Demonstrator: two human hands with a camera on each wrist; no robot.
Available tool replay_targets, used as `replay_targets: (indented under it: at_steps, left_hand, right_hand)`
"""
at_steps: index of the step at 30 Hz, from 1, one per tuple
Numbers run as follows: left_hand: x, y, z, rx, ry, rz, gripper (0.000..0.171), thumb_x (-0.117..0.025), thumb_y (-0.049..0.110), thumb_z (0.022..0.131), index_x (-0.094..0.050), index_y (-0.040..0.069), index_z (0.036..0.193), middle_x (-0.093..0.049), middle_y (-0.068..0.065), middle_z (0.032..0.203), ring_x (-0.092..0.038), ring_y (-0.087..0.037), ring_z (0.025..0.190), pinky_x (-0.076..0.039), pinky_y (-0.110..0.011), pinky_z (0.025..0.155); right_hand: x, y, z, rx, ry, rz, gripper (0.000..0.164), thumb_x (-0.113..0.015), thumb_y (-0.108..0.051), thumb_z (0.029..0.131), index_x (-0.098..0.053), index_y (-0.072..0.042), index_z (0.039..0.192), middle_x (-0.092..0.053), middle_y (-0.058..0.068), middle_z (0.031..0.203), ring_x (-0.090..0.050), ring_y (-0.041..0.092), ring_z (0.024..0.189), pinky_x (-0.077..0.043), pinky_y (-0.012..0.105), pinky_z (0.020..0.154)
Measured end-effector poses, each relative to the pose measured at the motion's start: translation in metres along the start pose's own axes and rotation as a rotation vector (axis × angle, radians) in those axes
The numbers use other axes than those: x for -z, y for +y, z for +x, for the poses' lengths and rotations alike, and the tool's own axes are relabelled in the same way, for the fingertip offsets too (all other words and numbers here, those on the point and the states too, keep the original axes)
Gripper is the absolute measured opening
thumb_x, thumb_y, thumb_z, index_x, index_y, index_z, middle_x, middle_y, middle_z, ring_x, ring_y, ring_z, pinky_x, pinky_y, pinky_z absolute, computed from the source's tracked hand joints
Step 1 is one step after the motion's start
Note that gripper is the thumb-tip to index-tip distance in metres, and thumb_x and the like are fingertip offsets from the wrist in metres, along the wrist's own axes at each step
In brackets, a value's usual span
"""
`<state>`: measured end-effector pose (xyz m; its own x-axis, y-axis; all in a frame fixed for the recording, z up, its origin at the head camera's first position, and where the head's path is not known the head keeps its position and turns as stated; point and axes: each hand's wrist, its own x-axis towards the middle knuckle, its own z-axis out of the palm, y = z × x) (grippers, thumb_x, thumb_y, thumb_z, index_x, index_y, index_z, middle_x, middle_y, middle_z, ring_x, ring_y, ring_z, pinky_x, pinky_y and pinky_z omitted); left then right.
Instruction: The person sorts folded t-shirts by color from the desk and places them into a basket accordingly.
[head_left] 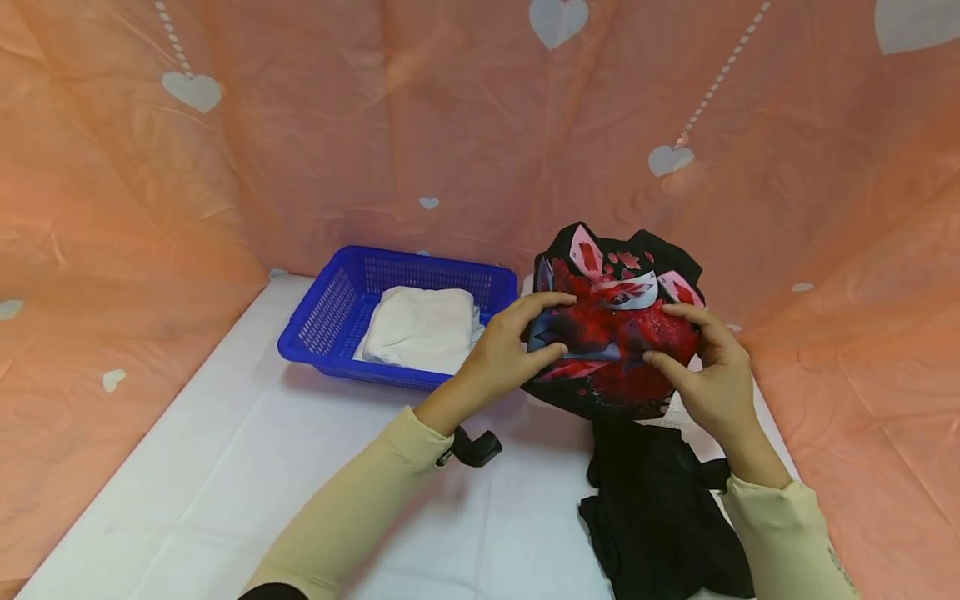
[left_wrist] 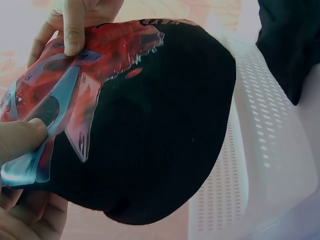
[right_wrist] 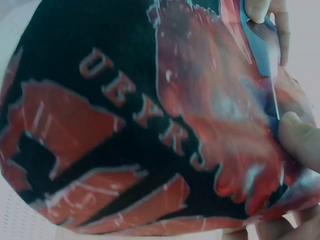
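Both hands hold a black cloth garment (head_left: 615, 333) with a glossy red, pink and blue-grey print, folded into a rounded bundle. My left hand (head_left: 506, 346) pinches its left side, thumb on the print and fingers curled beneath, as the left wrist view shows. On the opposite side, my right hand (head_left: 720, 383) grips it the same way, its thumb (right_wrist: 300, 142) pressing on the print. Red lettering (right_wrist: 142, 107) runs across the black cloth in the right wrist view. The bundle is held up over a white perforated basket (left_wrist: 280, 145), mostly hidden in the head view.
A blue perforated basket (head_left: 390, 377) stands at the back left of the white-covered table (head_left: 262, 467), with a folded white cloth (head_left: 420, 325) inside. Plain black clothing (head_left: 660, 508) lies crumpled at the front right. Orange sheeting (head_left: 465, 125) with hearts surrounds the table.
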<state>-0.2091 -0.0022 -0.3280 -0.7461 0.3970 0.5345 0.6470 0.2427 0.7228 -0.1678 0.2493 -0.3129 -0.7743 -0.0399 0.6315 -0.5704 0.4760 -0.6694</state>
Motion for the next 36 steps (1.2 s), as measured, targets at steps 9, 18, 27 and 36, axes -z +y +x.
replay_targets:
  at_steps: [9, 18, 27, 36]
  left_hand:
    - [-0.019, -0.018, 0.028, -0.032, 0.054, 0.045, 0.054, -0.073, 0.008, 0.084, -0.052, 0.016, 0.133, -0.057, -0.004, 0.133, -0.054, -0.016, 0.122, -0.045, -0.029, 0.102]
    - [-0.053, -0.052, 0.037, 0.056, 0.03, -0.002, 0.054, -0.073, 0.011, 0.085, -0.052, 0.018, 0.133, -0.057, -0.004, 0.134, -0.055, -0.017, 0.122, -0.045, -0.031, 0.102]
    - [-0.083, -0.079, 0.039, 0.176, -0.002, -0.002, 0.054, -0.074, 0.012, 0.084, -0.051, 0.021, 0.133, -0.056, -0.001, 0.137, -0.049, -0.017, 0.13, -0.04, -0.036, 0.108]
    - [-0.1, -0.09, 0.041, 0.307, -0.043, 0.031, 0.055, -0.073, 0.014, 0.085, -0.051, 0.025, 0.133, -0.053, -0.002, 0.141, -0.049, -0.02, 0.131, -0.042, -0.04, 0.107]
  right_hand:
    - [0.0, 0.022, 0.02, 0.012, 0.092, -0.009, 0.052, -0.073, 0.016, 0.071, -0.061, 0.003, 0.12, -0.064, -0.02, 0.108, -0.057, 0.004, 0.094, -0.045, 0.01, 0.079]
    - [0.001, 0.057, 0.016, -0.117, 0.067, -0.053, 0.047, -0.073, 0.01, 0.076, -0.061, -0.002, 0.121, -0.06, -0.026, 0.106, -0.056, 0.001, 0.094, -0.046, 0.007, 0.078]
    - [0.004, 0.093, 0.01, -0.217, -0.009, -0.126, 0.049, -0.074, 0.003, 0.079, -0.059, -0.005, 0.125, -0.053, -0.026, 0.108, -0.054, -0.002, 0.089, -0.046, 0.005, 0.073]
    - [0.002, 0.125, 0.005, -0.318, -0.057, -0.036, 0.052, -0.072, 0.003, 0.081, -0.056, -0.005, 0.129, -0.052, -0.022, 0.111, -0.055, -0.005, 0.092, -0.049, 0.008, 0.072]
